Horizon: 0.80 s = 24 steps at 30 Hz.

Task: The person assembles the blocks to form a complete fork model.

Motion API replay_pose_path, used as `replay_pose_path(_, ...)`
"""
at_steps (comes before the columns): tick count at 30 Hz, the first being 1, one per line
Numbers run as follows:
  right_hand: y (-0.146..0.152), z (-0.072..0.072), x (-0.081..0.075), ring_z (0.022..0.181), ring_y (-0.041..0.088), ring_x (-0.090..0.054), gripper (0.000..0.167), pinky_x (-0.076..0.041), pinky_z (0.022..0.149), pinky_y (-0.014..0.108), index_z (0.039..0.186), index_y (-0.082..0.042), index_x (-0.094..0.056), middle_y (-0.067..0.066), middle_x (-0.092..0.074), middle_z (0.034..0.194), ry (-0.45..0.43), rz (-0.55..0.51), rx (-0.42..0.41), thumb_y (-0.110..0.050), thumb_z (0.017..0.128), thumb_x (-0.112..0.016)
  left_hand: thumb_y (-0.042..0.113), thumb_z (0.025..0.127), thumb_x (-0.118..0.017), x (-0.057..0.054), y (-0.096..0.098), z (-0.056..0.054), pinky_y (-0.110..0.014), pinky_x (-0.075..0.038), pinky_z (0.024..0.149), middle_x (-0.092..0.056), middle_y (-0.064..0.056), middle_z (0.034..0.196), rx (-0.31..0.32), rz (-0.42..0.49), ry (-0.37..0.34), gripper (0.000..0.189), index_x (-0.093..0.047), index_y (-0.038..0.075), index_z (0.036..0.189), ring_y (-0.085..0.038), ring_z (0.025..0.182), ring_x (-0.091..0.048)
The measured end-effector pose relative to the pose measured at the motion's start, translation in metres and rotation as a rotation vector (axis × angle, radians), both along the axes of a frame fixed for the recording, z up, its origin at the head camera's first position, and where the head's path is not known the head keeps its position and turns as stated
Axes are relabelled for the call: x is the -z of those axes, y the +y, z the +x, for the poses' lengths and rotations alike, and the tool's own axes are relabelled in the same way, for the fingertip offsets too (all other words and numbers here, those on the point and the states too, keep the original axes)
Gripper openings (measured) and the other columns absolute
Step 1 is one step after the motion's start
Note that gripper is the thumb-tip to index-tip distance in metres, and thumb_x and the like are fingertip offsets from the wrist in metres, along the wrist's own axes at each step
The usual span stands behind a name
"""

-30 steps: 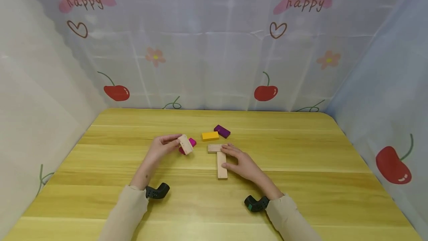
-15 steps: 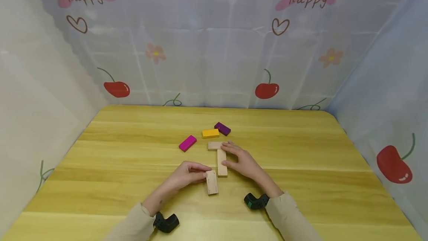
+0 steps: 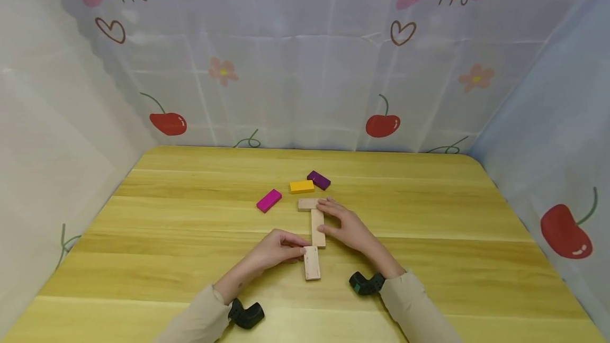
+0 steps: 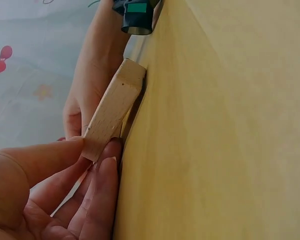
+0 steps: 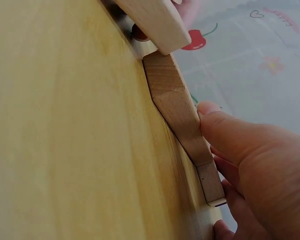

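In the head view, my left hand (image 3: 276, 250) pinches a plain wooden block (image 3: 312, 264) by its far left corner, between thumb and fingers. That block is raised slightly off the table in the left wrist view, close to the near end of a second plain block (image 3: 317, 233) lying lengthwise. A third plain block (image 3: 306, 205) lies crosswise against the second one's far end. My right hand (image 3: 350, 231) rests over these two, its thumb touching the lengthwise block (image 5: 177, 112) and its fingertips on the crosswise one, whose right end is covered.
Beyond the plain blocks lie a magenta block (image 3: 269, 201), a yellow block (image 3: 302, 187) and a purple block (image 3: 319, 180), the last two touching or nearly so. The wooden table (image 3: 429, 200) is bounded by printed curtains (image 3: 295, 83) at the back and sides.
My left hand has brought its wooden block from above the magenta block towards me and rightward, to the near end of the lengthwise block. The right hand has stayed in place.
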State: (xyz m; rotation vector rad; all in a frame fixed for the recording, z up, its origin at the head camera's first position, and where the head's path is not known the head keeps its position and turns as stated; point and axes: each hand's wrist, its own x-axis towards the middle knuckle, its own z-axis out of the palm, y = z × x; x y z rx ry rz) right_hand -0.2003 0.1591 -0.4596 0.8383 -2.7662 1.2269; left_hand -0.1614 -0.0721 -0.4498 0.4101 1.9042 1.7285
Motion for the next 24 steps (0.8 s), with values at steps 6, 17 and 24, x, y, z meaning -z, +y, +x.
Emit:
replay_pose_path(6, 0.0004, -0.0006, 0.001, 0.136, 0.026, -0.024, 0.054, -0.021, 0.107, 0.044, 0.135, -0.003, -0.05, 0.009, -0.043, 0.141, 0.003, -0.015, -0.008, -0.024, 0.088, -0.067, 0.004, 0.089, -0.063, -0.0044, 0.004, 0.0003, -0.033, -0.053, 0.074, -0.066, -0.01, 0.088, -0.024, -0.028, 0.022, 0.022, -0.065, -0.009, 0.108, -0.019, 0.081, -0.064)
replay_pose_path(17, 0.0007, -0.0013, 0.0028, 0.136, 0.027, -0.024, 0.054, -0.021, 0.107, 0.046, 0.135, -0.003, -0.05, 0.009, -0.042, 0.141, 0.007, -0.025, -0.005, -0.022, 0.088, -0.068, 0.004, 0.087, -0.065, -0.0068, 0.0082, 0.0001, -0.03, -0.053, 0.068, -0.064, -0.007, 0.083, -0.061, -0.1, 0.078, 0.022, -0.065, -0.007, 0.106, -0.019, 0.075, -0.064)
replay_pose_path(24, 0.0002, -0.0008, 0.002, 0.136, 0.023, -0.023, 0.054, -0.02, 0.107, 0.042, 0.135, -0.004, -0.05, 0.006, -0.042, 0.142, -0.008, -0.025, -0.002, -0.023, 0.088, -0.068, 0.006, 0.088, -0.065, -0.0065, 0.0069, -0.0001, -0.028, -0.053, 0.065, -0.064, -0.007, 0.087, -0.051, -0.106, 0.107, 0.028, -0.062, -0.01, 0.111, -0.019, 0.077, -0.065)
